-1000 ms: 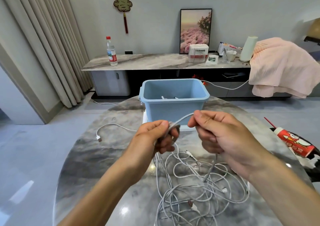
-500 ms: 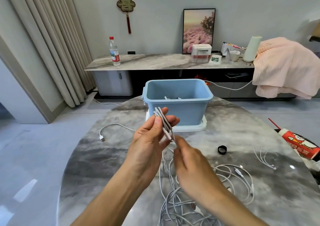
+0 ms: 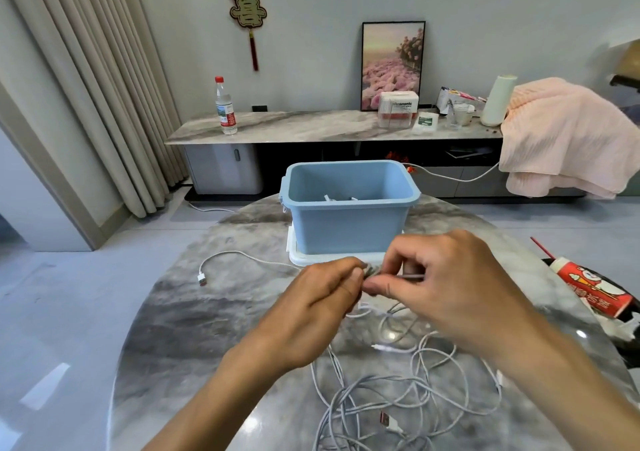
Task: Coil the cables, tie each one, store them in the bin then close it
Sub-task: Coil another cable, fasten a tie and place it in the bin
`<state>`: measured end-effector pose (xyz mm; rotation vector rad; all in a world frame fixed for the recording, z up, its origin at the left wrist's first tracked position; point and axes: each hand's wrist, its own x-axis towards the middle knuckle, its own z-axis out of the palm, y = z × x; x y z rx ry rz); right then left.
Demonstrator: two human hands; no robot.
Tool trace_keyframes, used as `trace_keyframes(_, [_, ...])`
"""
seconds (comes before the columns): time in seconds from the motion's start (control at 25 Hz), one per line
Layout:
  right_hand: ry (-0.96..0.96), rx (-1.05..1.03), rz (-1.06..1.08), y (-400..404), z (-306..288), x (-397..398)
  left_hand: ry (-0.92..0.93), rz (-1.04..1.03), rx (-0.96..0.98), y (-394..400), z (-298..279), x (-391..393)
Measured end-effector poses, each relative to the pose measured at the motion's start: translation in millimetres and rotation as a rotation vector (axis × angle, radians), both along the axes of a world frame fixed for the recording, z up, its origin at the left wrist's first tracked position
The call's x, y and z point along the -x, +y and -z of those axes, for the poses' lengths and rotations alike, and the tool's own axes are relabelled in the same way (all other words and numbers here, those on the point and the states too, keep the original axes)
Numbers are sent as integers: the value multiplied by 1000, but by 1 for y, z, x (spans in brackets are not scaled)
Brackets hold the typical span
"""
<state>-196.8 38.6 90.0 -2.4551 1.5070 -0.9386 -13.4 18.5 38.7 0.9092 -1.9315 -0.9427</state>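
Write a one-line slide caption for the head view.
Both hands, left hand and right hand, pinch a coiled cable before the open blue bin; loose cables await.

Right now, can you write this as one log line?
step: tying coiled cable | left hand: holds it | right hand: pinches it | bin: open

"Panasonic" on white box (image 3: 398,109), red-gold 囍 wall ornament (image 3: 248,11)

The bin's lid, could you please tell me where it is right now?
In the head view the white lid lies flat on the table under the blue bin, at centre, just beyond both hands.
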Motion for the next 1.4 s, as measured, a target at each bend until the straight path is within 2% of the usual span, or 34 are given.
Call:
trace_keyframes(0.08, [-124,25,-113,-14,9,13,194,107,-283,4,-7,0])
trace_keyframes(0.16, [-380,-47,-165,-27,24,21,446,184,-497,10,-15,0])
trace_keyframes(0.28, [-600,-158,-137,-33,53,13,787,254,-601,12,-19,-2])
trace_keyframes(0.36, [-629,-321,-196,-27,72,-3,1012,303,-653,7,-18,-3])
trace_keyframes(0.44, [-495,-408,-225,-26,85,-14,1146,298,-690,2,-19,-10])
trace_keyframes(0.52, [-397,-418,-173,-29,87,-11,1147,217,-666,-1,-22,-21])
trace_keyframes(0.6, [-474,-495,-183,-31,82,-6,1178,154,-620,-2,-30,-29])
trace_keyframes(0.8, [-329,-542,-153,-24,100,-7,1338,223,-543,-3,-45,-38])
trace_keyframes(0.96, [-619,-713,-145,-34,98,3,1409,219,-491,-11,-51,-64])
trace_keyframes(1.12, [-1237,-874,-338,-31,77,11,1421,59,-451,-19,-51,-79])
trace_keyframes(1.16, [-1340,-875,-346,-31,72,12,1447,57,-467,-21,-48,-80])
trace_keyframes(1.24, [-1438,-826,-218,-33,68,13,1500,76,-504,-26,-43,-80])
trace_keyframes(1.4, [-1595,-917,278,-45,80,21,1582,27,-474,-33,-46,-83])
